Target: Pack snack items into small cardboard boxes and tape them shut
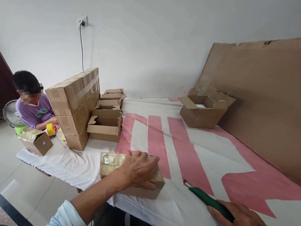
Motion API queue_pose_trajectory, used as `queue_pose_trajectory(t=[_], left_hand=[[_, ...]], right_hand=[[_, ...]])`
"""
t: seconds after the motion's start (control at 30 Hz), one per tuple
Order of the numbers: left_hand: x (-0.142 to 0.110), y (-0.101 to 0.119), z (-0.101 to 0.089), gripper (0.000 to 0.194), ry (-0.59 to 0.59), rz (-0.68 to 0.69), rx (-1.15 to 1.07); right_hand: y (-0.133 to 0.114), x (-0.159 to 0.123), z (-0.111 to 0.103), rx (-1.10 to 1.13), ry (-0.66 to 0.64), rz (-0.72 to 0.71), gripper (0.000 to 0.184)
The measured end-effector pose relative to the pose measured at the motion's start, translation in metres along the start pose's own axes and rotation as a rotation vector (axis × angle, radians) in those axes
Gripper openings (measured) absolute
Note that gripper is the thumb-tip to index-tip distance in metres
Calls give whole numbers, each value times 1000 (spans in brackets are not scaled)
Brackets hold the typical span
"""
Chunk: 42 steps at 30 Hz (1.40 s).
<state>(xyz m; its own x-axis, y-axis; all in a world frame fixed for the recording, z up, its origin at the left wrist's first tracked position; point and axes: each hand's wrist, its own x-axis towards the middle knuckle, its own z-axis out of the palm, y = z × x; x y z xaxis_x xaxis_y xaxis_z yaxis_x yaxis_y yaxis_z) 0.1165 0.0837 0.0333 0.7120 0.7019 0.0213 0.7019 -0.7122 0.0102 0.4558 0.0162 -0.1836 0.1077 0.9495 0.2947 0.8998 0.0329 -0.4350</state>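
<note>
A taped cardboard box (112, 160) rests at the near edge of the cloth-covered table. My left hand (140, 169) is clasped over its right end, fingers on the top and thumb down the near side. Shiny clear tape covers the part of its top that shows left of the hand; the rest is hidden under it. Lower right, my right hand (240, 218) grips a box cutter (207, 198) with a dark green handle. The cutter's tip points up and left toward the box and is apart from it, just above or on the cloth.
Stacked taped boxes (71, 106) and open cardboard boxes (104, 129) stand back left. Another taped box (36, 141) and a yellow tape roll (51, 129) lie near a seated person (36, 107). An open box (205, 110) and a large cardboard sheet (274, 109) occupy the right side.
</note>
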Motion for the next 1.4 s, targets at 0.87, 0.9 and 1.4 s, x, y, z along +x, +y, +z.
queue_pose_trajectory(t=[0.87,0.9,1.4], left_hand=[[-101,-88,35,32,598,-524,-1280],[-101,-87,34,29,598,-528,-1277],[-106,-127,34,36,653,-769,-1396]], right_hand=[[-113,39,-33,840,2,426,54],[-126,42,-36,929,-23,391,54],[-230,70,-70,1314,-263,18,52]])
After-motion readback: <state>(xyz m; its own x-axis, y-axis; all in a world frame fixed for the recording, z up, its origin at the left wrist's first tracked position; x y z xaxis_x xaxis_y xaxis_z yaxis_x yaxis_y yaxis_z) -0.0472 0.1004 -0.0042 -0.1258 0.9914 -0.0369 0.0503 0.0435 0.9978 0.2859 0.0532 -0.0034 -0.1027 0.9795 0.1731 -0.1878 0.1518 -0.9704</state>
